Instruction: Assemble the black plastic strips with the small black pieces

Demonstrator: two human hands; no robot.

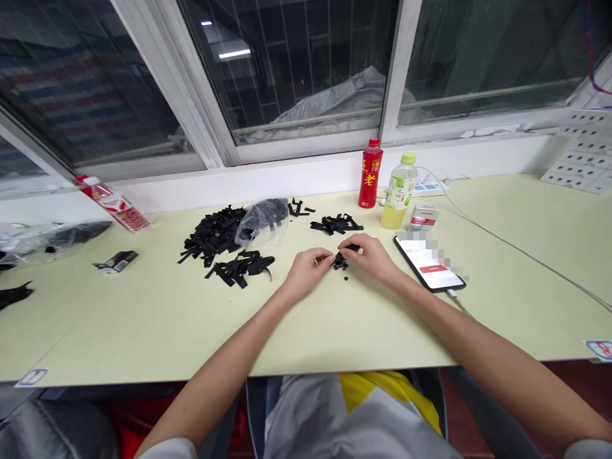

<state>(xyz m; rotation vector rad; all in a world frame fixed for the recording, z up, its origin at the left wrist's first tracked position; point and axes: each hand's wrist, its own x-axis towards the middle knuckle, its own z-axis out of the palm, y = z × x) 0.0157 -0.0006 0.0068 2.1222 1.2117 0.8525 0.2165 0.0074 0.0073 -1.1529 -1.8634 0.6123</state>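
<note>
My left hand [308, 271] is closed in a pinch above the table, its fingertips at a small heap of black round pieces [340, 262]. What it pinches is too small to name. My right hand [370, 256] is closed on a black strip [352, 247], close to the left fingertips. One loose black disc [345, 278] lies just below the heap. Behind the hands is a small pile of black strips [337, 223]. To the left lie a large pile of black strips [215, 233], a clear plastic bag with black pieces [262, 222] and a smaller strip pile [241, 268].
A red bottle [370, 173] and a yellow-green drink bottle [399, 191] stand behind my right hand. Near them are a small box [424, 218] and a phone [433, 268] on a cable. Another bottle [117, 205] lies tilted at the back left, near a crumpled black packet [115, 262].
</note>
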